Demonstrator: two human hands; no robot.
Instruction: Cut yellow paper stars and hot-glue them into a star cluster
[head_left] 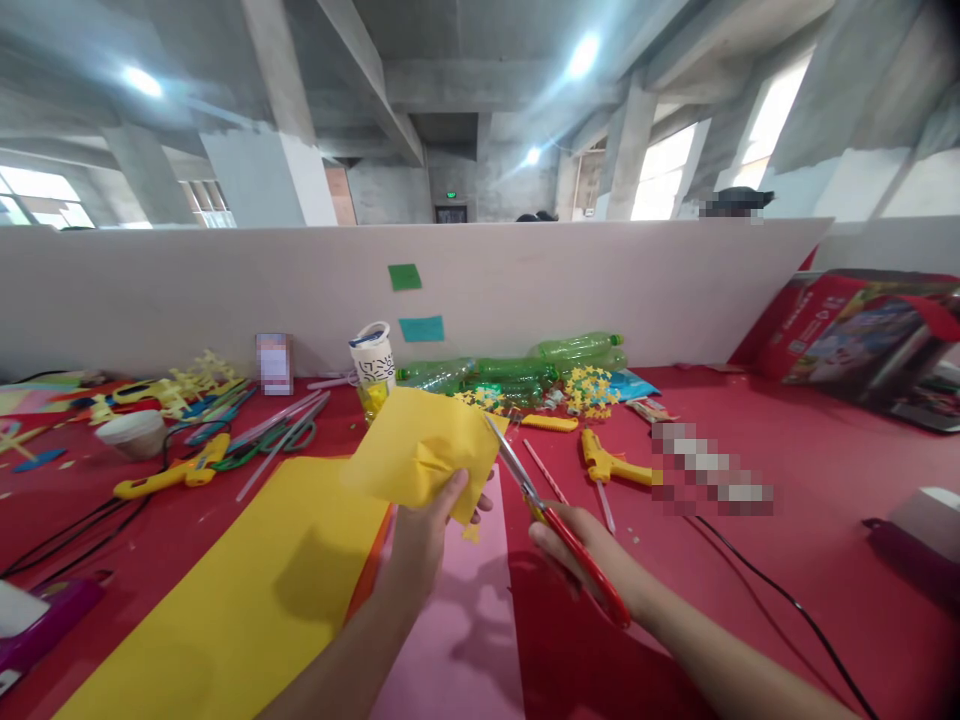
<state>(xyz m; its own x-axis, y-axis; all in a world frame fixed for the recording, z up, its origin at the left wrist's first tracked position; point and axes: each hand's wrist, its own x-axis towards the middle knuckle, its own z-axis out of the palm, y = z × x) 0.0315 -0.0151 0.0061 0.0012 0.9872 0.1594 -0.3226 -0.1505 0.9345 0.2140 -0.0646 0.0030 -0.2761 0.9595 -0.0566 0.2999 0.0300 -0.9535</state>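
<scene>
My left hand (439, 520) grips a creased piece of yellow paper (420, 440) by its lower right part, thumb on top and fingers behind. In my right hand (581, 550) is a pair of scissors (581, 560) with red handles, its blades pointing up and left at the paper's right edge. The blades look nearly closed. Below the paper, a small yellow cut piece (471, 533) shows over a pink sheet (465, 620). A large yellow sheet (247, 580) lies to the left, with an orange edge beside it.
Yellow glue guns (600, 460) lie left and right on the red table (825, 480). Green bottles (517, 370), a patterned cup (373, 355) and yellow cut shapes (591, 392) stand or lie near the white partition (562, 280). A black cable (787, 600) crosses the right side.
</scene>
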